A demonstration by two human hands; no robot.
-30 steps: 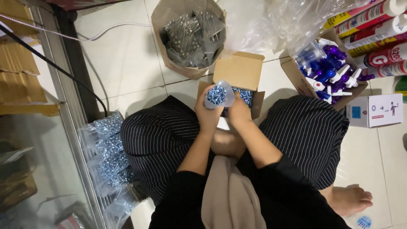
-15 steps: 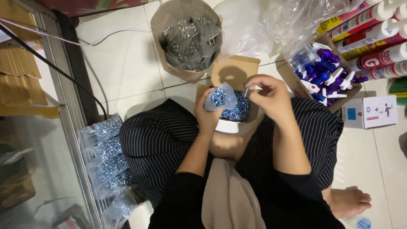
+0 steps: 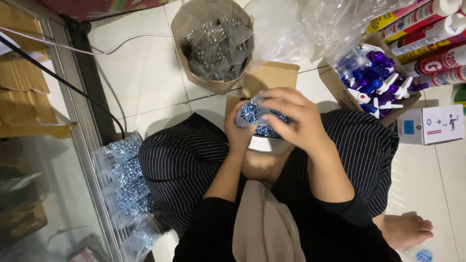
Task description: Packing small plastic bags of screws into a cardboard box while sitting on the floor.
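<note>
While the person sits on the tiled floor (image 3: 145,73), the left hand (image 3: 239,130) grips a small clear bag of screws (image 3: 252,114) from below, fingers closed round it. The right hand (image 3: 291,119) curls over the top of the same bag, pinching it shut-fisted, just above an open cardboard box (image 3: 269,77) between the knees. Beyond it stands a brown paper sack of grey metal parts (image 3: 216,46). A box of purple spray nozzles (image 3: 376,80) sits to the right, and filled screw bags (image 3: 124,184) lie at the left.
</note>
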